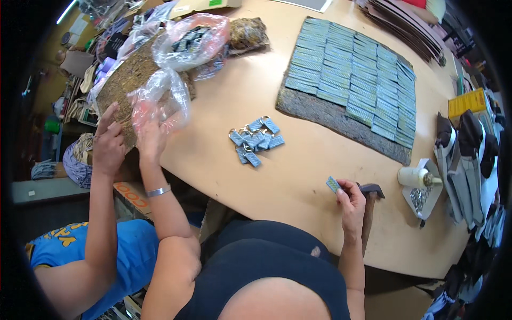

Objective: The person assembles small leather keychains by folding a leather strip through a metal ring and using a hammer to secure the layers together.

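My left hand (152,140) reaches to the left, up against a crumpled clear plastic bag (170,93). The plastic covers and blurs its fingers, so their grip is unclear. At the right, my right hand (352,207) pinches a small blue striped tab (333,184) between thumb and fingers. A hammer (372,189) with a dark head and wooden handle lies beside that hand. Between my hands sits a small pile of blue tabs with metal rings (256,140). Beyond it, rows of blue striped strips (349,77) cover a dark mat (341,120).
Another person's hand (109,144) is close beside my left forearm. A second plastic bag (192,42) holds dark pieces near a rough brown slab (120,85). At the right stand a white bottle (413,176), a tray of small metal parts (421,200) and a yellow tin (466,104).
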`<action>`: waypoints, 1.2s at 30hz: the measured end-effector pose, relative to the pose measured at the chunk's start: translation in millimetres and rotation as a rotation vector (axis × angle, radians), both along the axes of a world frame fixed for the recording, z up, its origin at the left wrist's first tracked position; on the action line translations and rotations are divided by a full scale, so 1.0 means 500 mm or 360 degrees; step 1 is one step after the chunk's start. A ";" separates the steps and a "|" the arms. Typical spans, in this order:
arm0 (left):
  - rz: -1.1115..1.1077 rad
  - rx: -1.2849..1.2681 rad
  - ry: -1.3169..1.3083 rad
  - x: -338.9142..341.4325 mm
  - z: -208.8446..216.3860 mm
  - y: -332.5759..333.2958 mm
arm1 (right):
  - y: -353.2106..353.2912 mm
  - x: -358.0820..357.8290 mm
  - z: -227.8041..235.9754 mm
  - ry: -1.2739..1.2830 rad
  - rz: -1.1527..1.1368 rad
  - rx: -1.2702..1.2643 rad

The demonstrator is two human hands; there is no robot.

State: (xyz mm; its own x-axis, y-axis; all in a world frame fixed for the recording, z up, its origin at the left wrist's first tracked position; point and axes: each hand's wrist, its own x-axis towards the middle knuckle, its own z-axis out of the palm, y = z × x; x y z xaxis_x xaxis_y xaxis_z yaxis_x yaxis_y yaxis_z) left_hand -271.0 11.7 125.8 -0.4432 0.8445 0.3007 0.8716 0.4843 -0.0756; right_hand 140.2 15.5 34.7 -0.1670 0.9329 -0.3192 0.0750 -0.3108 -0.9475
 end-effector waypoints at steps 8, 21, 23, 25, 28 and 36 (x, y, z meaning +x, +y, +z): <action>-0.0764 0.0216 -0.0333 0.141 0.000 -0.005 | 0.012 0.000 0.023 0.0048 -0.0144 0.0108; -0.0745 -0.0501 -0.3626 0.466 -0.141 0.052 | -0.002 -0.003 0.076 -0.0150 -0.0133 0.0413; -0.0709 -0.0537 -0.3659 0.467 -0.139 0.049 | -0.003 -0.004 0.072 -0.0124 -0.0096 0.0408; -0.0681 -0.0580 -0.3729 0.467 -0.143 0.051 | -0.002 -0.005 0.071 -0.0099 -0.0064 0.0401; -0.0661 -0.0664 -0.3881 0.459 -0.153 0.052 | 0.002 -0.004 0.077 -0.0072 -0.0029 0.0361; -0.0700 -0.0746 -0.3976 0.469 -0.159 0.038 | 0.004 -0.017 0.086 0.0012 0.0058 0.0327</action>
State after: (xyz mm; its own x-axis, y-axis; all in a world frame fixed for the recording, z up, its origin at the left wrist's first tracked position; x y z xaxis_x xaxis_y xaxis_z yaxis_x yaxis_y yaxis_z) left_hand -36.5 30.4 46.5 0.5612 0.7646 -0.3169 -0.4481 0.6026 0.6604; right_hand 131.9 17.6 77.8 -0.2034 0.9715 -0.1217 0.0750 -0.1084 -0.9913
